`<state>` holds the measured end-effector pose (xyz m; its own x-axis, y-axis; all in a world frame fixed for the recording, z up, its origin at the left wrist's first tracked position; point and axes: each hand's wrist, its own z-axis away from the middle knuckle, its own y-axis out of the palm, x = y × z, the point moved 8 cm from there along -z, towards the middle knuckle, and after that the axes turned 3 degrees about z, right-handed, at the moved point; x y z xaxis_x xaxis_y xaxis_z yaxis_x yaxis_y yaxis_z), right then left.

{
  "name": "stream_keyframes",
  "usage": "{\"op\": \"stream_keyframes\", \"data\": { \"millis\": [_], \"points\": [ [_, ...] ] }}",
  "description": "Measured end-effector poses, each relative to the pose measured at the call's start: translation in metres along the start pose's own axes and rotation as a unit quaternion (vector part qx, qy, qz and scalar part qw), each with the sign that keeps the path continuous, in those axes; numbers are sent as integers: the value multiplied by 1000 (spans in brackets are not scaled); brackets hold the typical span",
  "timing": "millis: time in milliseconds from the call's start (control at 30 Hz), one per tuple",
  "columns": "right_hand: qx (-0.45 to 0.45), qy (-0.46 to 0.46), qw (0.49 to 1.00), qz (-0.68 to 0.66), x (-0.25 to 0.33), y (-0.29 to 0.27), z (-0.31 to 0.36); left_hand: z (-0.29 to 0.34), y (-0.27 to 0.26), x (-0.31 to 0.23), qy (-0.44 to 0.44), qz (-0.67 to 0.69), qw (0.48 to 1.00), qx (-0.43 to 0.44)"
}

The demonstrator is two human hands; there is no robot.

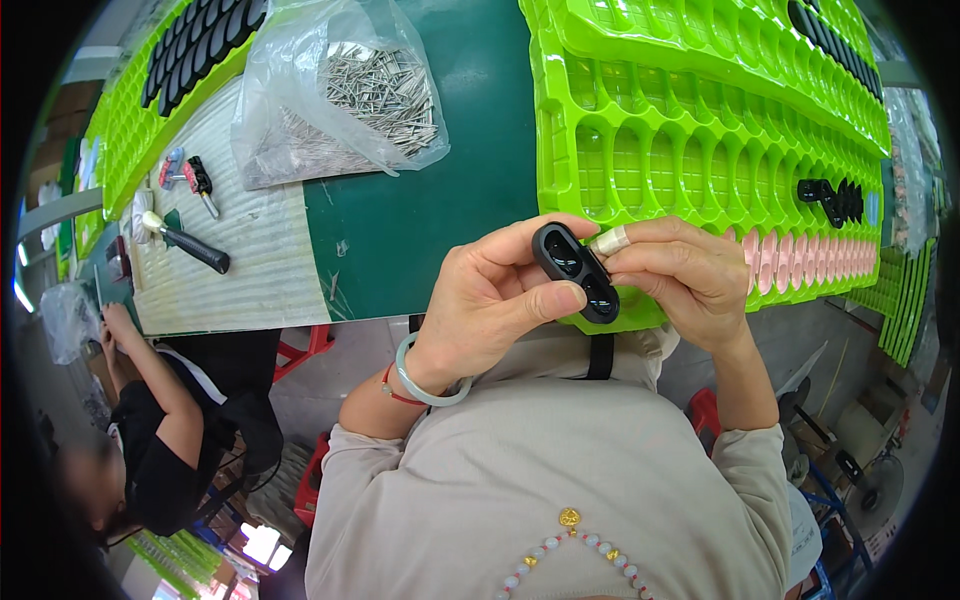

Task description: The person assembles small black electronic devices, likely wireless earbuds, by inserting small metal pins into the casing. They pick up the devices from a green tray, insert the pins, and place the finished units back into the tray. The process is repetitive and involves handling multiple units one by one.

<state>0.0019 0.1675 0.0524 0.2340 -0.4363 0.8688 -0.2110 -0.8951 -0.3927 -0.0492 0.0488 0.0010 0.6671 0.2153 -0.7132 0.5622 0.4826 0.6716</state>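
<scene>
My left hand grips a black oblong case part with two glossy rounded hollows facing up, thumb on one side and fingers round the other. My right hand, with a pale wrap on one finger, is pinched against the part's right long edge. Whatever sits between those right fingertips is too small and covered to make out. Both hands are at the front edge of the green table, over the near corner of a bright green moulded tray.
Thin metal pins fill a clear plastic bag at the back left. A black-handled hammer and small tools lie left. The tray holds pink parts and black parts. Another person works at far left.
</scene>
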Motion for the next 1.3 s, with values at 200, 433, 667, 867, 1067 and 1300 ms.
{"op": "stream_keyframes", "data": {
  "millis": [200,433,667,867,1067,1300],
  "points": [
    [-1,-6,1000,14,1,-1,1,0,0,3,-3,9,1000,2],
    [-4,-4,999,35,-2,-1,3,-1,-1,5,-4,6,1000,-1],
    [1,-7,999,39,0,0,3,1,-1,6,6,3,1000,-8],
    [12,-16,999,43,3,2,2,4,-2,8,-1,16,1000,-9],
    [29,-14,997,63,14,4,2,10,0,9,3,27,1000,2],
    [74,20,997,16,42,34,39,56,0,17,-76,34,996,41]
  ]
}}
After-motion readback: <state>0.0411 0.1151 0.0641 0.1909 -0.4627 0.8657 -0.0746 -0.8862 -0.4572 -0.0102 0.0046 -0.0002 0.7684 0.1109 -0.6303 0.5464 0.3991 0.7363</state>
